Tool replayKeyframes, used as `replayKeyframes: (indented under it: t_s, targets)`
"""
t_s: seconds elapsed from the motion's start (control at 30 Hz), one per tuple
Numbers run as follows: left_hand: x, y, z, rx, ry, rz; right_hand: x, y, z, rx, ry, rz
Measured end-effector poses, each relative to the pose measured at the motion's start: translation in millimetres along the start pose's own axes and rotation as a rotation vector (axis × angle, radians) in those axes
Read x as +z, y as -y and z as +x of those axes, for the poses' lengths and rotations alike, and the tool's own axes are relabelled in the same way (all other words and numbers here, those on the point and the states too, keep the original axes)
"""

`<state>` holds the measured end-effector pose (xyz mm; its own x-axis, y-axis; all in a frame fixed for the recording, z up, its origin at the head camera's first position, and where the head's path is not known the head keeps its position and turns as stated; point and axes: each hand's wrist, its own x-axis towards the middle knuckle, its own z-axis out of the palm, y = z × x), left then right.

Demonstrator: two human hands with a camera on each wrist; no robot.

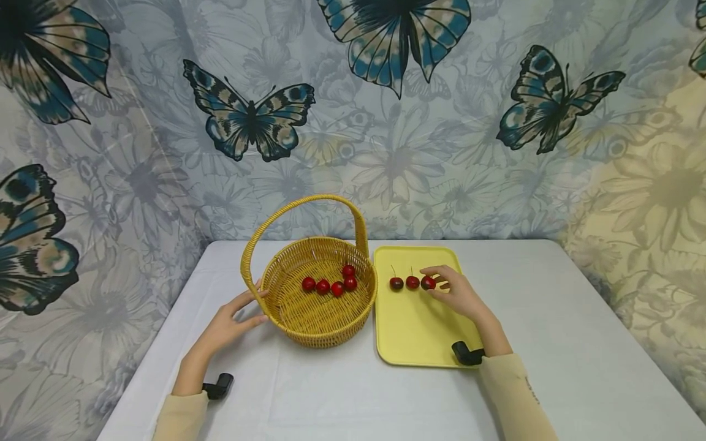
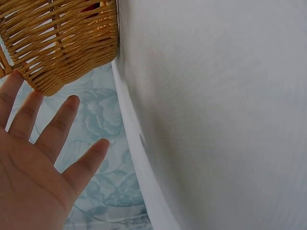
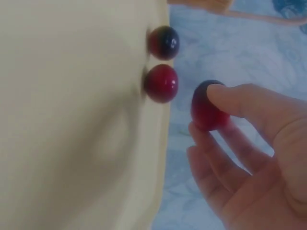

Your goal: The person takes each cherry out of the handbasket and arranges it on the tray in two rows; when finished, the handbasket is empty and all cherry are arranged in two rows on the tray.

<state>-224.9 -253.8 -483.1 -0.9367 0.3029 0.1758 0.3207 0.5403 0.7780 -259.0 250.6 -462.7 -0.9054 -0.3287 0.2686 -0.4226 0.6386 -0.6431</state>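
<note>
A dark red cherry (image 3: pixel 205 106) is pinched between the thumb and fingers of my right hand (image 1: pixel 459 295), over the yellow tray (image 1: pixel 410 337). Two more cherries with upright stems, one dark (image 1: pixel 396 283) and one redder (image 1: pixel 412 282), sit in a row on the tray just left of it. My left hand (image 1: pixel 234 318) has its fingers spread at the left side of the woven basket (image 1: pixel 317 337), fingertips right at the wicker in the left wrist view. Several red cherries (image 1: pixel 323 287) lie inside the basket.
The basket's tall arched handle (image 1: pixel 250 245) rises on its left and back. Basket and tray stand side by side on a white-covered table (image 1: pixel 573 343). A butterfly-patterned cloth (image 1: pixel 397 159) hangs behind the table. Each wrist wears a small black device, such as the right one (image 1: pixel 466 354).
</note>
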Motion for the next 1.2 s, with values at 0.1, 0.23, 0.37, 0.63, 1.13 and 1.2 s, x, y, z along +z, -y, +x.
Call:
replayKeyframes:
  t_s: [0.1, 0.23, 0.37, 0.63, 1.13, 1.2]
  targets:
    - [-0.2, 0.2, 0.7, 0.004, -0.002, -0.003, -1, -4, 0.3, 0.008, 0.016, 0.009]
    - [-0.1, -0.2, 1.4, 0.013, -0.005, -0.003, -1, -12, 2.9, 0.022, 0.046, 0.034]
    - [0.6, -0.6, 1.1, 0.017, -0.007, 0.000, -1, -21, 6.5, 0.038, 0.069, 0.045]
    - [1.7, 0.1, -0.2, 0.030, -0.007, 0.035, -3, -37, 15.0, 0.059, 0.144, 0.094]
    - [2.3, -1.4, -0.9, 0.017, -0.012, -0.004, -1, -47, 23.5, 0.069, 0.175, 0.148]
    - [2.3, -1.6, -0.9, 0.012, -0.012, -0.008, -1, -47, 24.1, 0.073, 0.176, 0.148]
